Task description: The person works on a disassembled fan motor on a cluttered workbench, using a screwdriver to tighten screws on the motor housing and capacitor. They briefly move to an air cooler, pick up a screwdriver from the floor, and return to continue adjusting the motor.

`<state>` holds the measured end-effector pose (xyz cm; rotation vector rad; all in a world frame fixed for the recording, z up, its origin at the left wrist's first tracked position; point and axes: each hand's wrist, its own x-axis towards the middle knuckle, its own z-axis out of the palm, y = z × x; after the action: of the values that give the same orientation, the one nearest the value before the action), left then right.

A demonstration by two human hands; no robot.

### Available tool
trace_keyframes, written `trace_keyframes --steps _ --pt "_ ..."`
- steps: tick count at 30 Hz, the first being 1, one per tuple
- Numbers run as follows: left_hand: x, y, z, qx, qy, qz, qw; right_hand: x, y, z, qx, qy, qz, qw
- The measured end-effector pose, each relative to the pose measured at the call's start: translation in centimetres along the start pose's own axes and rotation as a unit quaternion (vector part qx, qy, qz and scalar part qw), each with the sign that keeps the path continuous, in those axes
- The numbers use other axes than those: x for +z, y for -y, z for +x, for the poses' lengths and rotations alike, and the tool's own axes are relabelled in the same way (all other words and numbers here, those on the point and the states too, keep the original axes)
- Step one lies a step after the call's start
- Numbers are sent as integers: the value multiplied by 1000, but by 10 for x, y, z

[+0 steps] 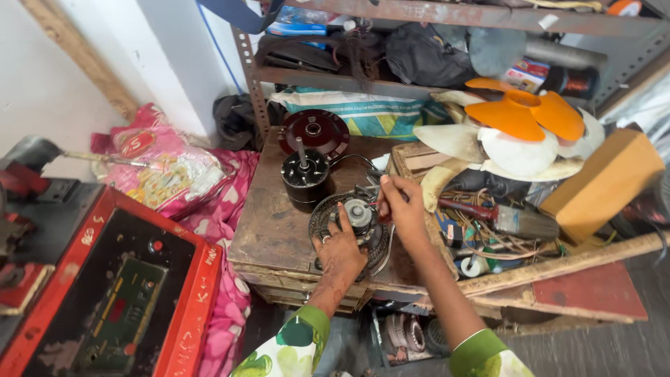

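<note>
Two green-patterned sleeves reach up from the bottom edge to a worn wooden table (269,230). Left hand (340,246) lies spread, fingers pressing on a round fan motor plate (352,234) near the table's front edge; right hand (400,206) pinches a thin red-handled tool (379,203) at the plate's hub. Steady downward pressure should stop the plate turning.

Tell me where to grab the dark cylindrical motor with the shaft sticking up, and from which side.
Grip the dark motor around its round body, coming from the left front, probably safest. Its thin shaft points straight up, the maroon cover sits close behind, and the left hand and right hand crowd the round plate to its right.
</note>
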<state>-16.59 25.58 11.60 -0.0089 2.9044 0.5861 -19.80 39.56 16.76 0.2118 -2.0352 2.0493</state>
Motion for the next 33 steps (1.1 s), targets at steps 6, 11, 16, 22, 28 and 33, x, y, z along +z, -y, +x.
trace_keyframes --steps 6,11,16,22,28,33 --pt "-3 21 -6 41 -45 -4 998 17 -16 3 -4 81 20 997" --pt "-8 28 2 31 3 7 1000 27 -12 3 -10 173 34 984" --pt "-7 31 3 25 4 13 1000 17 -7 19 -110 110 88 984" --pt "-6 42 -1 48 -35 -21 998 9 -21 30 -102 -72 36 992" --pt "-12 50 7 95 -17 -23 995 13 -27 21 -46 55 204 976" --pt "-16 57 15 98 16 14 995 19 -11 46 8 124 189 974"
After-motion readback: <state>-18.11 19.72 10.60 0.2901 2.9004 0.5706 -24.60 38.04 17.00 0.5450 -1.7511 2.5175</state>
